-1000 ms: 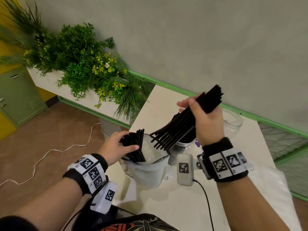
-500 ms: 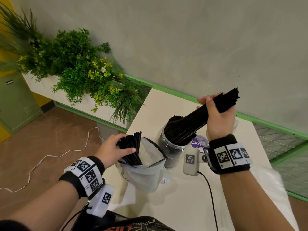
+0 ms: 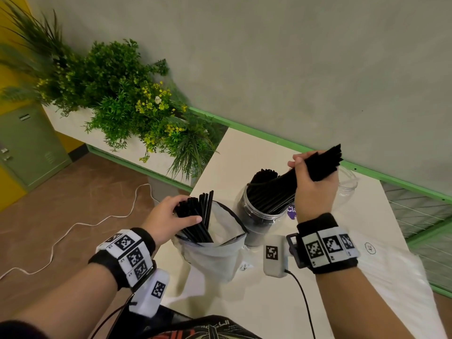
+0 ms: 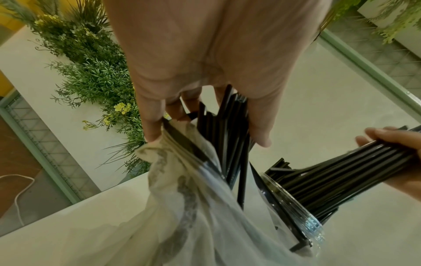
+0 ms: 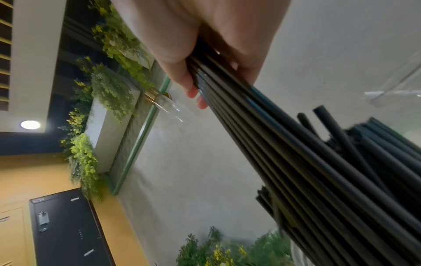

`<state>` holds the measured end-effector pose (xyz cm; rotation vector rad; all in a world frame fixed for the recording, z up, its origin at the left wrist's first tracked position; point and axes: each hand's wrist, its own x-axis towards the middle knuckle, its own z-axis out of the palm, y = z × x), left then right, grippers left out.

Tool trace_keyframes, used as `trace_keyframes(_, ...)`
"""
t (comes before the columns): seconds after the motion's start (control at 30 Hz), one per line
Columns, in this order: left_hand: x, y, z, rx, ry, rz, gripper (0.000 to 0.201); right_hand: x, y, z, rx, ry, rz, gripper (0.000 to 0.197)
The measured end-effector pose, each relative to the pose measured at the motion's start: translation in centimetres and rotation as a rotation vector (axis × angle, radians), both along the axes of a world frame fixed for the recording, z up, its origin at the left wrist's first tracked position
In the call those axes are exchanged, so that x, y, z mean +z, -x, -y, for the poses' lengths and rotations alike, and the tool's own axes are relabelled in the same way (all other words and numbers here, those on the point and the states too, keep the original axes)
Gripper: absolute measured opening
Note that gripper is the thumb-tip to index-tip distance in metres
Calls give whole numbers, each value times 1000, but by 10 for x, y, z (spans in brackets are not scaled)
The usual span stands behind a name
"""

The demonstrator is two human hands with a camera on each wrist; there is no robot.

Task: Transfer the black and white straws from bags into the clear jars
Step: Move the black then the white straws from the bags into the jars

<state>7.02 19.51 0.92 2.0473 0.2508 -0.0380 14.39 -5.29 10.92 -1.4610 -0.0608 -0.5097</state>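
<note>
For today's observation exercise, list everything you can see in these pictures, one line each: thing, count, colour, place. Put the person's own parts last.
Straws in hand: one bundle, black, lower ends in the near jar.
Straws in bag: one bunch, black, standing in the bag.
Bag: one, clear, on the table's left part.
Near jar: one, clear, right of the bag, holding black straws.
Far jar: one, clear, behind the right hand.
Table: one, cream, against the wall.
Plants: several, green with yellow flowers, left of the table.
Cable: one, white, on the brown floor.
Wristbands: two, black with white markers.
Left hand: grips the bagged straws.
Right hand: grips the bundle.
</note>
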Motion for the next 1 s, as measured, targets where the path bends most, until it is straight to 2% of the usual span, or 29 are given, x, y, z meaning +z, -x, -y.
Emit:
trace_keyframes(0.13, -1, 0, 1, 4, 11, -1, 39, 2, -2, 0, 25, 54, 30, 14)
trace_keyframes(0.33, -3, -1, 2, 7, 8, -5, 49, -13, -12, -8, 92, 162, -42, 14)
trace_keyframes(0.73, -5, 4, 2, 12, 13, 7, 37, -28, -20, -11, 55, 74, -27, 17)
trace_keyframes(0.9, -6, 4, 4, 15, 10, 4, 40, -40, -25, -12, 86, 182, -45, 30)
trace_keyframes(1.0, -7, 5, 5, 7, 10, 1, 40, -46, -28, -14, 117, 254, -84, 26)
